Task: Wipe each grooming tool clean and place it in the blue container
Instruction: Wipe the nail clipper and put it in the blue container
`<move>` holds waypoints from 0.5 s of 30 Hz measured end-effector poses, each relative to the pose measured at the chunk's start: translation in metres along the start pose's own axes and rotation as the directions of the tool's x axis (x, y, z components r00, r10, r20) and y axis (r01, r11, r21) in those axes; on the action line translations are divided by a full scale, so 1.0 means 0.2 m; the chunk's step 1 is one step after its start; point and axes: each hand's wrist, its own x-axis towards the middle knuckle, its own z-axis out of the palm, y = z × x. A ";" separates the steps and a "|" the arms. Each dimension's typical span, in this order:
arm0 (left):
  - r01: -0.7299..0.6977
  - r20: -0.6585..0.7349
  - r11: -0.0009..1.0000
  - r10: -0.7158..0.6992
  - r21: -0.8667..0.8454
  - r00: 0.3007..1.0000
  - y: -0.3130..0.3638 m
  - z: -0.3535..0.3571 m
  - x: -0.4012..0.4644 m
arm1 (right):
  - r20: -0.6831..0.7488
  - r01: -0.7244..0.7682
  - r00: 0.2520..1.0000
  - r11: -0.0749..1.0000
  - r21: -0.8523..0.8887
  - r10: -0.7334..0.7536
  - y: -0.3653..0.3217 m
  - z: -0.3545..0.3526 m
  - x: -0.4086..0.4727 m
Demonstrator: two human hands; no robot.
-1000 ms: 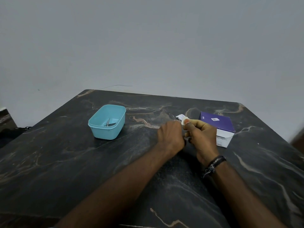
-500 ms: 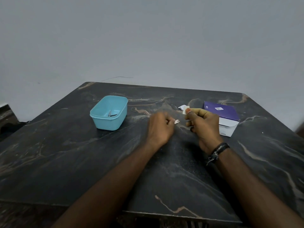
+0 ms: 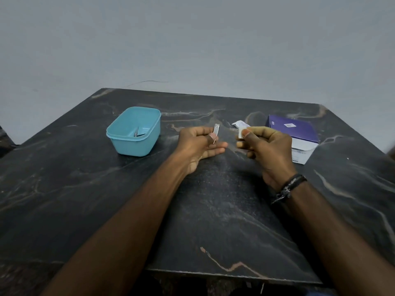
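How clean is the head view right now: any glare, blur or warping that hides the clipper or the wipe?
Head view: dim, even light, no glare on the table; wide-angle warping bends the table's edges. The nail clipper in the left hand reads sharply; the wipe in the right hand is small and soft; the tools in the blue container are too small to identify.

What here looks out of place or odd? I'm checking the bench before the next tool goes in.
Little stands out. A torn white wrapper lies loose on the table behind the right hand, beside the purple box. The left hand pinches a metal nail clipper; the blue container sits upright with metal tools inside.
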 end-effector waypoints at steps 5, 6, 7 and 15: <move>0.003 0.057 0.999 -0.006 0.050 0.998 0.00 -0.03 -0.05 | 0.067 -0.007 0.998 1.000 0.031 0.005 0.00 0.01 -0.01; -0.012 0.061 0.997 0.008 0.073 0.998 0.00 -0.02 -0.06 | 0.081 -0.003 0.997 1.000 0.027 0.000 0.00 0.01 -0.02; -0.029 0.060 0.996 0.024 0.090 0.998 0.00 -0.01 -0.07 | 0.089 0.003 0.996 1.000 0.024 -0.005 0.00 0.02 -0.02; -0.072 0.066 0.991 0.065 0.112 0.996 -0.01 0.00 -0.09 | 0.202 0.073 0.978 0.990 -0.117 -0.048 0.00 0.00 -0.03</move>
